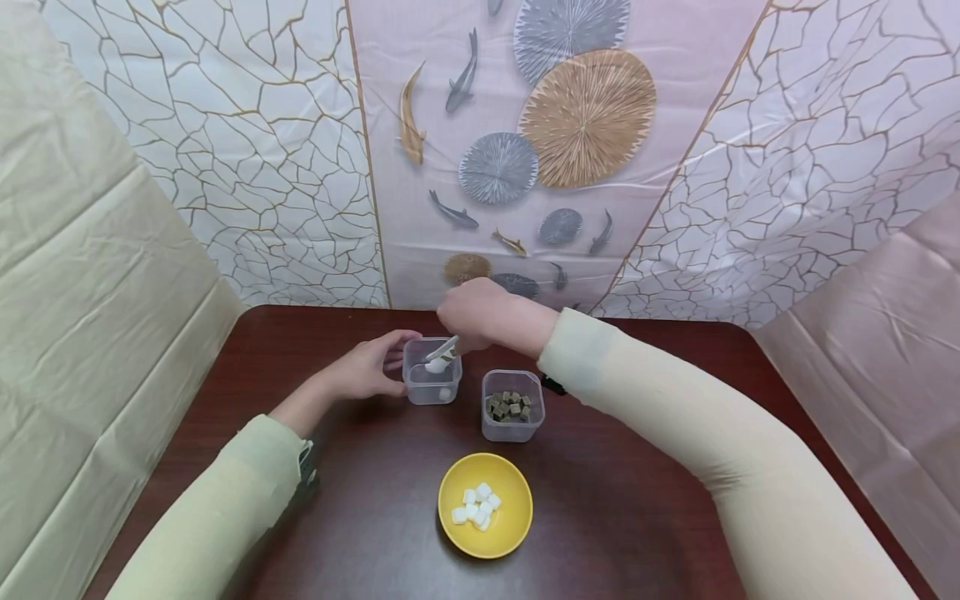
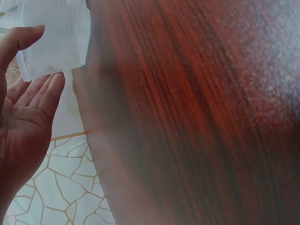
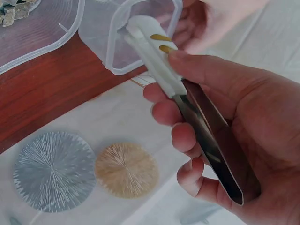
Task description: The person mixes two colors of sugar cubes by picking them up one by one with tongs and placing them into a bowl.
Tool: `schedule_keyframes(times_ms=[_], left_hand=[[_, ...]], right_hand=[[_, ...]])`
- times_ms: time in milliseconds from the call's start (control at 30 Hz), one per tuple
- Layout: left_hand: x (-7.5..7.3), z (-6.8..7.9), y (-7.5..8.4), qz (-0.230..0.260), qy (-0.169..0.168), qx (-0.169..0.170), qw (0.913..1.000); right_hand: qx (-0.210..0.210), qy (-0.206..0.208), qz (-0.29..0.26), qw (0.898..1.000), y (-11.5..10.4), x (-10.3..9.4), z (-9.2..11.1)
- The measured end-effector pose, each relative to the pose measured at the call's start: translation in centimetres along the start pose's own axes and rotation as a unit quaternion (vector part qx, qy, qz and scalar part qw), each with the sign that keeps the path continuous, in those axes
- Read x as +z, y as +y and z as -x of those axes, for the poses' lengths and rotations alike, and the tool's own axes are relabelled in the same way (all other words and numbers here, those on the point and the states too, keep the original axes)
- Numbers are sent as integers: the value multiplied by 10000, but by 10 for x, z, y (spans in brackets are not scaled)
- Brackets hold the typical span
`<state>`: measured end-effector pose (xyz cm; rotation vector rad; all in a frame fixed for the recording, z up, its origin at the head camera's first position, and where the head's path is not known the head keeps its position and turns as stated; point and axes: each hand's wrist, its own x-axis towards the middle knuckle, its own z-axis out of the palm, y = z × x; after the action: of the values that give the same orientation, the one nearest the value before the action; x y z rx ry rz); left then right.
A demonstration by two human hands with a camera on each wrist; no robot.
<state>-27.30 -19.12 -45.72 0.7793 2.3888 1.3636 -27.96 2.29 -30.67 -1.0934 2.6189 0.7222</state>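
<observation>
My right hand (image 1: pixel 480 312) grips a pair of small metal tongs (image 3: pixel 206 136) with white tips, thumb on one arm and fingers curled round the other. The white tips (image 1: pixel 438 358) reach down into a clear square plastic container (image 1: pixel 418 375). A white cube (image 1: pixel 445 393) lies in that container's near right corner. Whether the tips pinch another cube cannot be made out. On the container's left side, my left hand (image 1: pixel 367 367) holds it between thumb and fingers. In the left wrist view, the thumb (image 2: pixel 28 37) lies across one wall of the container (image 2: pixel 56 42).
Right of it stands a second clear container (image 1: pixel 513 432) with several brownish-green cubes (image 1: pixel 510 407). Nearer the front, a yellow bowl (image 1: pixel 513 529) holds several white cubes (image 1: pixel 472 510). Everything stands on a dark red wooden table (image 1: pixel 360 500), with patterned cloth (image 1: pixel 300 167) hanging behind.
</observation>
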Motion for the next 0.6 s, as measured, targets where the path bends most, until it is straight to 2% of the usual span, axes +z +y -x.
schedule_keyframes(times_ms=[300, 600], left_hand=[[1, -2, 0, -27, 15, -63, 10000], [2, -1, 1, -213, 61, -154, 9996]], right_hand=[[-398, 258, -347, 9983, 12, -3, 45], [-730, 718, -843, 9912, 15, 13, 89]])
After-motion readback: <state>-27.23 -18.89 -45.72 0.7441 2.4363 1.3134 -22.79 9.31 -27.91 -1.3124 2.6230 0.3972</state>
